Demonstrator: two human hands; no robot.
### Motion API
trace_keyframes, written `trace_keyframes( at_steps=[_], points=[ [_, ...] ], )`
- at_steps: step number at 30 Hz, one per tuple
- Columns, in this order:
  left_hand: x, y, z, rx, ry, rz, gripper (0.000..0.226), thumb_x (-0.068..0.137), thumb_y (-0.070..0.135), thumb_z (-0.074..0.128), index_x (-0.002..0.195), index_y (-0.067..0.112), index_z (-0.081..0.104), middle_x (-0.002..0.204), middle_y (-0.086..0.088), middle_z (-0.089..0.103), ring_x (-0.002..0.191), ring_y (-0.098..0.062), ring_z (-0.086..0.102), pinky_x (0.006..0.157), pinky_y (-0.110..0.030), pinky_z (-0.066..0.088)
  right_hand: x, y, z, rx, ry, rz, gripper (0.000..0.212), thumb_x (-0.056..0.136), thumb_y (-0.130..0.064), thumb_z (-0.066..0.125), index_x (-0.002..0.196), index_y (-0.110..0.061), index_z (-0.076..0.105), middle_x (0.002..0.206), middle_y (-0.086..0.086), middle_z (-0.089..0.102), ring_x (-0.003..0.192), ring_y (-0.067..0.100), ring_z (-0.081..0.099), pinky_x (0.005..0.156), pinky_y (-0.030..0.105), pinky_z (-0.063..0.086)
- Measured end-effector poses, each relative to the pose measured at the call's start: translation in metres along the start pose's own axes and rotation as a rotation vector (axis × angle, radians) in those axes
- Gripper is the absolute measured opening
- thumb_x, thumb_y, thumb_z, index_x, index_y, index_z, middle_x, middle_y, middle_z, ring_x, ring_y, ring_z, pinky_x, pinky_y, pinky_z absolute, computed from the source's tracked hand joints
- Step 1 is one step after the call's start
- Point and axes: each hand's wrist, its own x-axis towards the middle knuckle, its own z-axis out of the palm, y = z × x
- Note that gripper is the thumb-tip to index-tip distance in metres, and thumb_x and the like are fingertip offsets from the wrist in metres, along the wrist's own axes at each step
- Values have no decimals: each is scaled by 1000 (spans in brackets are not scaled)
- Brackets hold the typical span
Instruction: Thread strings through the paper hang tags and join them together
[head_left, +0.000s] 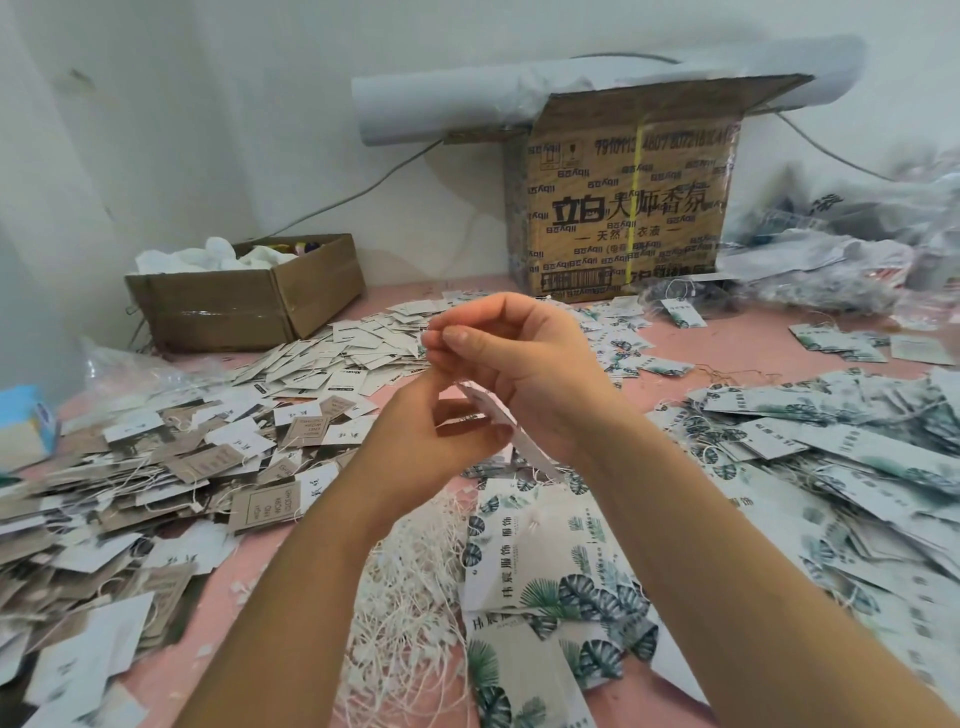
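The left hand (436, 441) grips a white hang tag (491, 410) edge-on, while the right hand (530, 364) just above pinches a thin string (426, 349) at its fingertips. Below them, loose strings (410, 597) and leaf-printed tags (550, 577) lie on the pink table (727, 338).

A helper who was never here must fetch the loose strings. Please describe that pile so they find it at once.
On the pink table, look at the near edge, between the person's forearms. The pile of white strings lies there, just left of the large leaf-printed tags. It alone is a loose tangle of thread; its neighbours are flat paper tags.
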Motion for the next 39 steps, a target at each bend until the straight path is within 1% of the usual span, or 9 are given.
trace_keyframes(
  at_steps=[5, 12, 16, 21, 24, 27, 30, 33, 39],
  points=[
    [1, -2, 1, 18, -27, -15, 44, 82, -1, 65, 108, 33, 54, 106, 12, 65, 94, -2, 64, 70, -15, 51, 0, -3, -2, -35, 18, -50, 20, 78, 19, 55, 74, 1, 58, 72, 8, 68, 72, 17, 68, 74, 26, 57],
    [1, 2, -3, 102, 88, -13, 70, 84, -7, 60, 105, 58, 46, 106, -12, 65, 95, -27, 64, 86, -48, 52, 3, -3, -10, -320, 142, -158, 15, 78, 13, 61, 80, -2, 63, 77, 14, 67, 76, 21, 66, 80, 32, 56],
    [2, -2, -7, 95, 157, -6, 63, 83, -2, 65, 104, 53, 44, 107, -10, 62, 90, -20, 66, 74, -33, 56, 8, -1, -21, -587, 243, -70, 16, 85, 8, 57, 81, -5, 65, 78, 11, 65, 70, 15, 63, 72, 22, 56],
    [5, -6, -8, 51, 276, -33, 53, 87, -1, 60, 115, 38, 40, 92, 4, 60, 62, 6, 60, 48, -14, 45, 6, -1, -29, -621, -74, 233, 6, 86, -12, 61, 86, -12, 67, 79, 2, 71, 74, 14, 67, 75, 27, 57],
    [5, -4, -9, -23, 280, -82, 50, 87, -2, 60, 117, 34, 43, 101, 1, 62, 78, -6, 66, 58, -23, 52, 5, 3, -29, -697, -119, 263, 14, 81, 0, 64, 85, -13, 66, 83, 4, 70, 80, 18, 66, 79, 33, 56],
    [4, -2, -13, 85, 214, -147, 46, 86, 6, 64, 118, 32, 43, 107, 0, 57, 87, -20, 65, 62, -27, 52, 8, 2, -34, -781, -20, 305, 21, 84, 5, 59, 84, -16, 60, 80, 2, 64, 73, 15, 63, 66, 27, 56],
    [-2, -3, -23, 398, 71, -208, 36, 85, 24, 66, 114, 33, 47, 100, 8, 56, 80, -11, 61, 61, -21, 47, 5, -8, -44, -1236, -161, 482, 24, 89, 1, 45, 98, -15, 60, 84, -1, 60, 68, 12, 59, 53, 21, 49],
    [-6, -4, -30, 565, -84, -282, 21, 86, 28, 66, 105, 32, 58, 95, 11, 61, 82, -5, 60, 70, -24, 48, 1, -11, -48, -1600, -392, 642, 23, 90, -12, 51, 108, -10, 64, 96, -1, 66, 84, 15, 61, 69, 25, 50],
    [-2, -7, -23, 600, -60, -297, 13, 96, 19, 50, 100, 29, 58, 88, 5, 65, 81, -11, 61, 71, -27, 47, -3, 2, -22, -1563, -553, 448, 25, 86, -14, 62, 107, -25, 67, 106, -4, 61, 91, 12, 53, 81, 26, 42]
  ],
)
